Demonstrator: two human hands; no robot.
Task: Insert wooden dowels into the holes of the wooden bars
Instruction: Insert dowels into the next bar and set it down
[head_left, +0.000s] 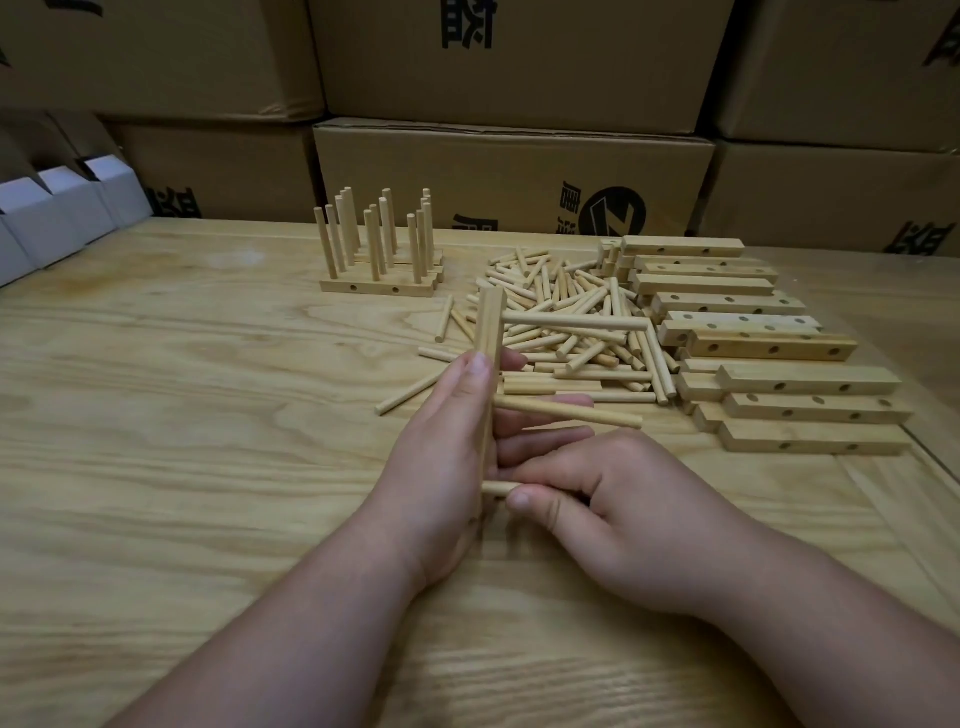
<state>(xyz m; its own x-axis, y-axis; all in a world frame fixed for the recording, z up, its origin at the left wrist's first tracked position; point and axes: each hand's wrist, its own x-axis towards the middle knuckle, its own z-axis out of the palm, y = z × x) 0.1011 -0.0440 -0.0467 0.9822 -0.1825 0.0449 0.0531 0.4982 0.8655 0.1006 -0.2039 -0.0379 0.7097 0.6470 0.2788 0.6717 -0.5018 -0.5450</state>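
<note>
My left hand (436, 467) grips a wooden bar (491, 332) stood on end above the table. Two dowels stick out of the bar to the right: an upper one (576, 323) and a middle one (571, 413). My right hand (613, 504) pinches a third dowel (500, 487) at the bar's lower end, its tip at the bar; most of that dowel is hidden in my fingers. A heap of loose dowels (566, 322) lies behind the bar. Bare bars with holes (753, 332) are stacked to the right.
Finished bars with upright dowels (382, 249) stand at the back left centre. Cardboard boxes (514, 171) wall off the far edge of the wooden table (182, 415). Small white boxes (57, 208) sit at the far left.
</note>
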